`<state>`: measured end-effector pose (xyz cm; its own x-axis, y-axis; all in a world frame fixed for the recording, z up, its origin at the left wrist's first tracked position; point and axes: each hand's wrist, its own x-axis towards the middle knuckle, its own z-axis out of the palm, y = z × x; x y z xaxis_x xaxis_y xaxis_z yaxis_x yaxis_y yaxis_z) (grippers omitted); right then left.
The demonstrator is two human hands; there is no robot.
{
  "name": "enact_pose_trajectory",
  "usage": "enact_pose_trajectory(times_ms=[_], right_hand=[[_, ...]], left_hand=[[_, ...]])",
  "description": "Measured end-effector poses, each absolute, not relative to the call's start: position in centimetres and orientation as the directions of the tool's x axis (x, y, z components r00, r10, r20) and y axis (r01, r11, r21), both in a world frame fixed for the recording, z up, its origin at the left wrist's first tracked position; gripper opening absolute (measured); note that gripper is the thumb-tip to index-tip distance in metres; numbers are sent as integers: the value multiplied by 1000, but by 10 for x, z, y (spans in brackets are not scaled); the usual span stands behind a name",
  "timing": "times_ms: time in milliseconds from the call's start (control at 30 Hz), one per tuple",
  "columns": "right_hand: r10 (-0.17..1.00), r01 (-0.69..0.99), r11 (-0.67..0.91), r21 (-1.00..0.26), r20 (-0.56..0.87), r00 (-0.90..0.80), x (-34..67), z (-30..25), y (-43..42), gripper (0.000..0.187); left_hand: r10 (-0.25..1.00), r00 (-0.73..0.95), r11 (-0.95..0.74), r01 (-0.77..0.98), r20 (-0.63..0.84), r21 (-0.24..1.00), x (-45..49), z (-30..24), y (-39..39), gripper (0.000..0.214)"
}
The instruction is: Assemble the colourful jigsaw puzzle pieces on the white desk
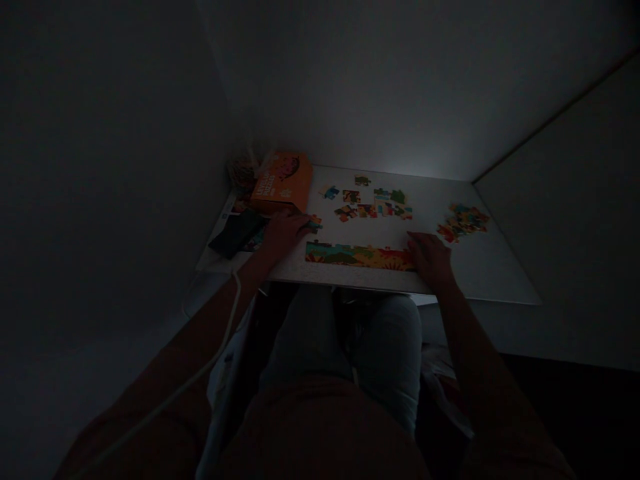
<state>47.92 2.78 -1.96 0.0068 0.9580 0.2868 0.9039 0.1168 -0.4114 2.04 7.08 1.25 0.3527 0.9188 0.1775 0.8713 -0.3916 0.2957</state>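
Note:
The scene is very dark. On a white table (490, 273) lies a joined strip of colourful jigsaw pieces (357, 255) near the front edge. My right hand (431, 259) rests flat at the strip's right end, fingers stretched out. My left hand (286, 231) lies on the table beside the strip's left end, its fingertips on a loose puzzle piece (315, 222). Whether it grips the piece is unclear. Loose pieces (375, 203) are scattered across the middle. A small heap of pieces (463, 222) sits at the right.
An orange puzzle box (283, 181) stands at the table's back left. A dark flat object (236, 233) lies left of my left hand. A white cable (220, 347) runs down by my left arm. Walls close in on both sides.

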Motion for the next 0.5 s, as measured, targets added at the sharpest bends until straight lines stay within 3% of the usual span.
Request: enact_pose_trajectory(times_ms=[233,500], right_hand=[[950,894,125,-429,313,18,483,-20,31,53],[934,898,144,-416,357,16,489,-29,35,59]], left_hand=[[906,366,-416,861,211,293,31,16,63,34],[906,381,-422,855,186,301,30,14,52,35]])
